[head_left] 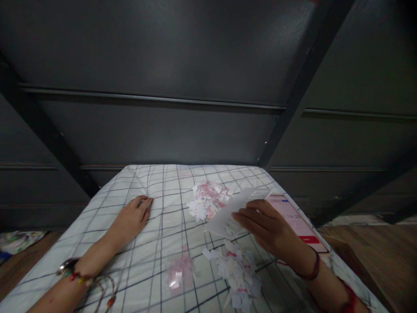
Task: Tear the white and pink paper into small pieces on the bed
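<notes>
My right hand (263,221) pinches a thin white sheet (224,217), which looks slightly see-through. I cannot tell whether it is paper or plastic. Tilted, the sheet hangs between two heaps of small scraps. Behind it lies a heap of white and pink scraps (206,202); nearer to me is a heap of mostly white ones (239,274) with some red bits. My left hand (133,217) rests on the checked cloth at the left, fingers stretched out and nothing visible in them. Between my forearms lies a small pile of clear pinkish plastic pieces (179,274).
A white cloth with dark checks (163,187) covers the table. Near the right edge, partly behind my right hand, lies a phone (299,224) with its screen lit. Dark grey panels (169,134) rise at the table's far edge. Wooden floor (384,248) shows at the right.
</notes>
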### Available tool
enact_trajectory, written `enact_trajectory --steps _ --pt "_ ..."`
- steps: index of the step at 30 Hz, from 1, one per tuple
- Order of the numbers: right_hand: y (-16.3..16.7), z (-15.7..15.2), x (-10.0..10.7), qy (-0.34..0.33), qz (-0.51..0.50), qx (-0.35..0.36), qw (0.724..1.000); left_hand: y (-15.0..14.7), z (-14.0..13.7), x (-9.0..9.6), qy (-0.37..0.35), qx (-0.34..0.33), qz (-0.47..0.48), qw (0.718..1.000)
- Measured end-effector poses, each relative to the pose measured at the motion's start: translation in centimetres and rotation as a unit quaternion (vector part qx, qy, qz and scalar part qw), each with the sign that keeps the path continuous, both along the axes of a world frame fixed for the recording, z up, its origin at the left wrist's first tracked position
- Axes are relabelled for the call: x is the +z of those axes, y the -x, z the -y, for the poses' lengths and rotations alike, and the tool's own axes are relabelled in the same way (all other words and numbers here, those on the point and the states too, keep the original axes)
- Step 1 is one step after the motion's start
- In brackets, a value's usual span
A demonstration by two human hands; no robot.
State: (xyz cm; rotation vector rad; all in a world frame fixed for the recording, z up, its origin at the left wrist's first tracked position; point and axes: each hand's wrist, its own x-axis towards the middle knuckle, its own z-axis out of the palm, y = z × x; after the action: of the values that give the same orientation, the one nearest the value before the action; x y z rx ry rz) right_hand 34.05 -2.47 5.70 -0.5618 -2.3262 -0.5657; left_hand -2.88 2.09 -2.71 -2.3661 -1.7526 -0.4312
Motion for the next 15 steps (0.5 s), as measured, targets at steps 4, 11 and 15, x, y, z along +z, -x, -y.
enact_trajectory --steps 4,11,15 --pt "0.33 0.15 0.34 0.018 0.016 0.026 0.999 -0.05 0.02 -0.01 -0.009 -0.003 0.009 1.000" --pt "-0.11 0.19 0.34 -0.010 -0.009 0.008 1.000 -0.05 0.05 0.03 -0.015 -0.004 -0.005 1.000" --pt "0.36 0.07 0.00 -0.011 0.009 0.002 1.000 -0.07 0.07 0.04 -0.010 -0.001 -0.005 1.000"
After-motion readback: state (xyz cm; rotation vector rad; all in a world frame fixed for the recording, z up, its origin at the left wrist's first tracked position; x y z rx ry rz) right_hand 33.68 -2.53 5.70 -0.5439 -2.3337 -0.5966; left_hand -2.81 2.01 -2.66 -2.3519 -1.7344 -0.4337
